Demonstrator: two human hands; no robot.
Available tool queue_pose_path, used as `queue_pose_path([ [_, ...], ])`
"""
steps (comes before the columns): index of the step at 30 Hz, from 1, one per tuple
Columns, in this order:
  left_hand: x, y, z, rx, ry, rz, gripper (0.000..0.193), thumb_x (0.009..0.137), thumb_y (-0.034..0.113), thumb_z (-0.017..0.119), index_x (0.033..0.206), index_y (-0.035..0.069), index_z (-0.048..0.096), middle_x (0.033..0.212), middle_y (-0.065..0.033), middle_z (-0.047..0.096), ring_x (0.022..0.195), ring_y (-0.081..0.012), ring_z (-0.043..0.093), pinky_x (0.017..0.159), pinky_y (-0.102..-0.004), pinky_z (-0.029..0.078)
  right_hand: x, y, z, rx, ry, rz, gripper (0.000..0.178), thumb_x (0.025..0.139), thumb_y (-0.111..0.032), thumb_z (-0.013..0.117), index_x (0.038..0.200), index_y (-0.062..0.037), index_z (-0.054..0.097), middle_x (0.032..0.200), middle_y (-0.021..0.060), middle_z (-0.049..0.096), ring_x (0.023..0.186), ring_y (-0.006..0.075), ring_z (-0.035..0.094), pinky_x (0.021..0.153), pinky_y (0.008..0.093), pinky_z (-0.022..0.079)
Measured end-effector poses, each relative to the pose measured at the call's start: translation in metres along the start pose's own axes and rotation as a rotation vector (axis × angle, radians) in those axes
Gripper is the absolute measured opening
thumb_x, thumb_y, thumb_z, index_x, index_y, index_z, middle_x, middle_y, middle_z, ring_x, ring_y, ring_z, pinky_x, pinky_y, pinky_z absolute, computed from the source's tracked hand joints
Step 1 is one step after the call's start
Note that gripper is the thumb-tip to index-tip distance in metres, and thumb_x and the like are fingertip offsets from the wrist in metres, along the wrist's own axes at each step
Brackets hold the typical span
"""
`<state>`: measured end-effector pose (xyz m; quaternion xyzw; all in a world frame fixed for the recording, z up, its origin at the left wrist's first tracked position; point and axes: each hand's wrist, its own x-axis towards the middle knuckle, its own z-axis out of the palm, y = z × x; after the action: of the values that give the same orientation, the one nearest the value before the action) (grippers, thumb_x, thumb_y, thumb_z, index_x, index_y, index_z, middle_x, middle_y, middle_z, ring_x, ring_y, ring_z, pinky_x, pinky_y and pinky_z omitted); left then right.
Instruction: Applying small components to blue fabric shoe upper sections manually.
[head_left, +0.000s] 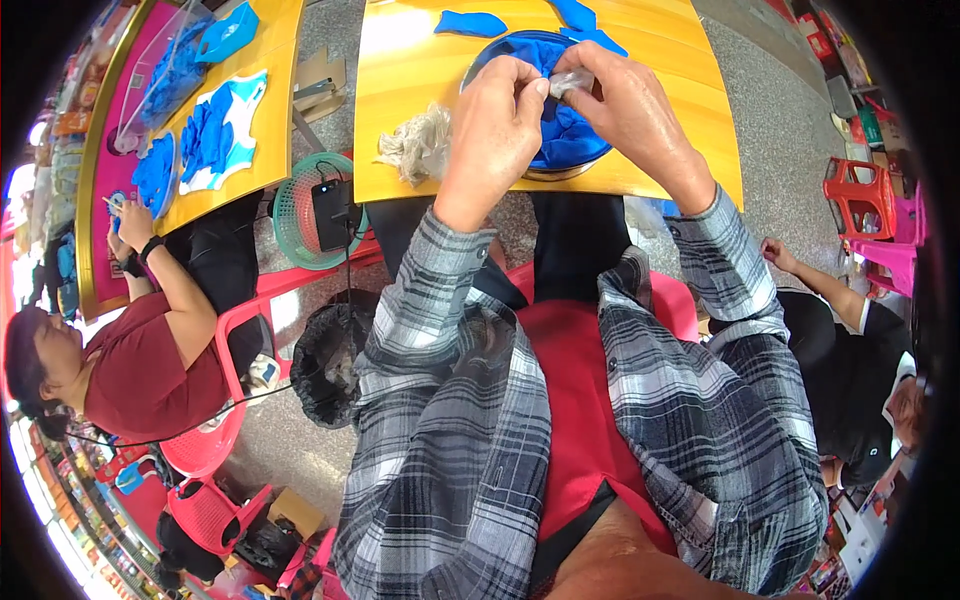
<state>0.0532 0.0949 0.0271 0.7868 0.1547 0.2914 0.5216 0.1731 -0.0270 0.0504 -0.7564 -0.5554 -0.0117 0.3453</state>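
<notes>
Over a round dark-rimmed tray [590, 165], both my hands meet at a small crumpled, whitish, see-through piece [571, 82]. My left hand [492, 130] is closed, thumb and forefinger pinched at the piece's left end. The fingers of my right hand [638, 112] are bent around its other end. Whether it is thin plastic or cloth, I cannot make out. Blue fabric pieces [572, 140] fill the tray below, partly covered by my hands. Beside my left wrist lies a crumpled off-white heap [415, 143].
Flat blue pieces [470, 23] lie at the far side of the yellow table [400, 85]. Left of it stand a green basket [290, 225] and a black-lined bin [325, 375]. One person [150, 365] works at the left table; another [850, 370] is on the right.
</notes>
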Motion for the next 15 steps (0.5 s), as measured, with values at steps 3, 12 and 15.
queue_pose_path([
  [3, 0.001, 0.000, -0.001, 0.044, -0.002, 0.040, 0.012, 0.086, 0.008, 0.062, 0.087, -0.003, 0.057, 0.080, -0.0172, 0.061, 0.072, -0.0320, 0.060, 0.067, -0.0387, 0.047, 0.000, -0.002, 0.001, -0.072, -0.019, 0.104, 0.019, 0.081, -0.018, 0.067, 0.093, -0.0077, 0.056, 0.084, 0.0151, 0.066, 0.078, 0.0358, 0.063, 0.064, 0.0439, 0.049],
  [12, 0.002, 0.010, -0.005, 0.063, -0.070, 0.167, 0.011, 0.088, 0.007, 0.059, 0.087, -0.001, 0.053, 0.081, -0.0165, 0.056, 0.074, -0.0332, 0.057, 0.066, -0.0407, 0.045, 0.003, 0.010, 0.010, 0.069, 0.179, 0.003, 0.040, 0.076, -0.006, 0.072, 0.114, -0.0066, 0.059, 0.084, 0.0088, 0.064, 0.070, 0.0222, 0.063, 0.062, 0.0310, 0.051],
  [15, 0.003, 0.012, 0.000, 0.108, -0.043, 0.169, 0.011, 0.088, 0.008, 0.060, 0.088, -0.001, 0.053, 0.080, -0.0167, 0.057, 0.073, -0.0321, 0.058, 0.066, -0.0397, 0.046, 0.004, 0.012, 0.020, 0.033, 0.241, 0.059, 0.037, 0.077, -0.003, 0.070, 0.112, -0.0066, 0.060, 0.085, 0.0084, 0.065, 0.071, 0.0214, 0.064, 0.063, 0.0299, 0.052],
])
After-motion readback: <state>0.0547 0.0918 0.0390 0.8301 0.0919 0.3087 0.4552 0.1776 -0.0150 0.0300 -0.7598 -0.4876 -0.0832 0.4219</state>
